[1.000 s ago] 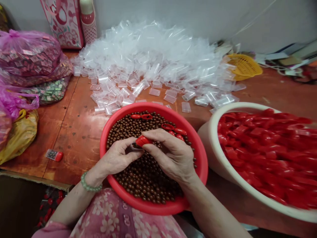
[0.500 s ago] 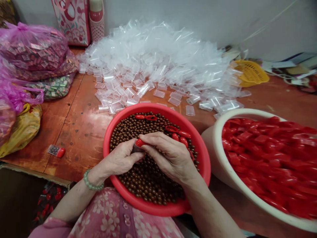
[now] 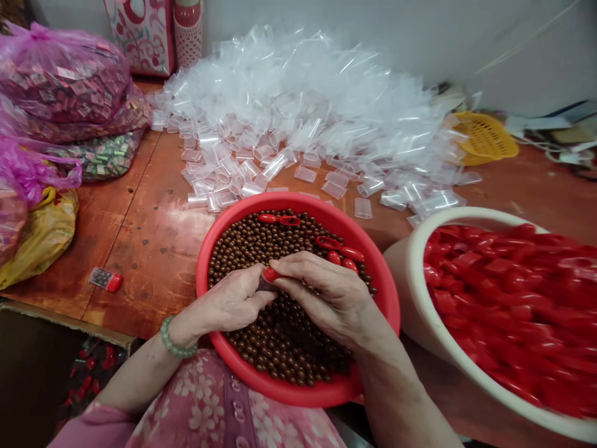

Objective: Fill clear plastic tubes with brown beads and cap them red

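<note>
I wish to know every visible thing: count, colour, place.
Basin: one, red, centre.
Balls: many, brown, in basin.
Loose pieces: several, red, in basin.
Held piece: one, red-ended, over basin.
Sleeves: many, clear, behind basin.
Tub: one, cream, right.
Tub pieces: many, red, inside.
Filled container: one, clear/red, table left.
Lower items: several, red, bottom left.
Plastic bags: several, purple/yellow, left.
Patterned bag: one, pink, back left.
Bottle: one, pink, back left.
Basket: one, yellow, back right.
Clutter: uncounted, mixed, back right.
Table: one, brown, beneath.
Wall: one, grey, back.
Garment: one, pink, bottom.
Bracelet: one, green, lower left.
Left grip: one, bare, centre.
Right grip: one, bare, centre.
</note>
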Demonstrator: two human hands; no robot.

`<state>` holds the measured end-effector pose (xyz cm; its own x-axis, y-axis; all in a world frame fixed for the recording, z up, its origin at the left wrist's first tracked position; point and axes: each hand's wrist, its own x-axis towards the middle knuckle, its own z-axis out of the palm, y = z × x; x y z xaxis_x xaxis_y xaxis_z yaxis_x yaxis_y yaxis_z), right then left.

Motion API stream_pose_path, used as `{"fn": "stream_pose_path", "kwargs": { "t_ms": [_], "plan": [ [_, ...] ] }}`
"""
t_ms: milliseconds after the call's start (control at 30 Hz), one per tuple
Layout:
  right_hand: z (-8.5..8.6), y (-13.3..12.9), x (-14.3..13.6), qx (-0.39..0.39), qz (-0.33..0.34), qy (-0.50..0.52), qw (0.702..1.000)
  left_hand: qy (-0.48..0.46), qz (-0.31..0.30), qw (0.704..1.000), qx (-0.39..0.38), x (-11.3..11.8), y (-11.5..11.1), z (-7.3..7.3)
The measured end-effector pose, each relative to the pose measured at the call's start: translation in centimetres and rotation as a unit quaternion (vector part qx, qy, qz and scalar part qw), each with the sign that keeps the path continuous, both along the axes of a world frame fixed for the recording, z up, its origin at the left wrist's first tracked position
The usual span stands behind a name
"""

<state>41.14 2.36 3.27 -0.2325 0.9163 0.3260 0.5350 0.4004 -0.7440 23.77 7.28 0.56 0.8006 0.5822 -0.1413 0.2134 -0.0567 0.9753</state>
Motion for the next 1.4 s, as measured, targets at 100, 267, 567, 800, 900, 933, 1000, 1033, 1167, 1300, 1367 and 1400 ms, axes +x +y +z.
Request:
{"fn": "stream_pose_path", "kwargs": {
  "t_ms": [100, 267, 567, 800, 900, 933, 1000, 1033, 1167, 1300, 1367, 1400],
  "plan": [
    [0.1, 0.0, -0.2, -0.003, -0.009, -0.014, 1.000, -0.003, -0.008, 1.000, -0.013, 0.0, 0.2, -0.1],
    [-0.6, -0.3, -0.6, 0.047, -0.033, -0.044, 0.997, 0.004, 0.004, 0.994, -0.108, 0.0, 0.3, -0.1],
    [-1.7, -0.5, -2.0, 0.093, -0.049, -0.237, 0.966, -0.158, 0.062, 0.926, -0.337, 0.3, 0.5, 0.0],
    [-2.1, 0.3, -2.1, 0.198, -0.073, -0.245, 0.946, -0.196, 0.083, 0.895, -0.392, 1.0, 0.1, -0.1],
    [-2.1, 0.3, -1.9, 0.222, -0.079, -0.253, 0.938, -0.201, 0.078, 0.888, -0.405, 1.2, 0.1, 0.0],
    [-2.1, 0.3, -1.9, 0.228, -0.079, -0.256, 0.936, -0.203, 0.077, 0.887, -0.408, 1.2, 0.1, 0.0],
    [-2.0, 0.3, -1.9, 0.235, -0.077, -0.261, 0.933, -0.205, 0.074, 0.883, -0.415, 1.2, 0.2, 0.0],
    [-1.9, 0.3, -1.9, 0.236, -0.077, -0.263, 0.932, -0.208, 0.073, 0.881, -0.419, 1.2, 0.2, 0.0],
    [-1.7, 0.2, -2.2, 0.232, -0.079, -0.257, 0.935, -0.218, 0.066, 0.871, -0.436, 0.9, 0.3, 0.1],
    [-1.8, 0.2, -2.3, 0.206, -0.053, -0.266, 0.940, -0.208, 0.115, 0.850, -0.471, 1.3, 0.1, 0.0],
    [-2.0, 0.1, -2.3, 0.205, -0.044, -0.266, 0.941, -0.195, 0.174, 0.856, -0.446, 1.9, -0.3, -0.2],
    [-2.2, 0.0, -2.3, 0.209, -0.046, -0.262, 0.941, -0.190, 0.211, 0.865, -0.413, 2.2, -0.5, -0.2]
  ]
}}
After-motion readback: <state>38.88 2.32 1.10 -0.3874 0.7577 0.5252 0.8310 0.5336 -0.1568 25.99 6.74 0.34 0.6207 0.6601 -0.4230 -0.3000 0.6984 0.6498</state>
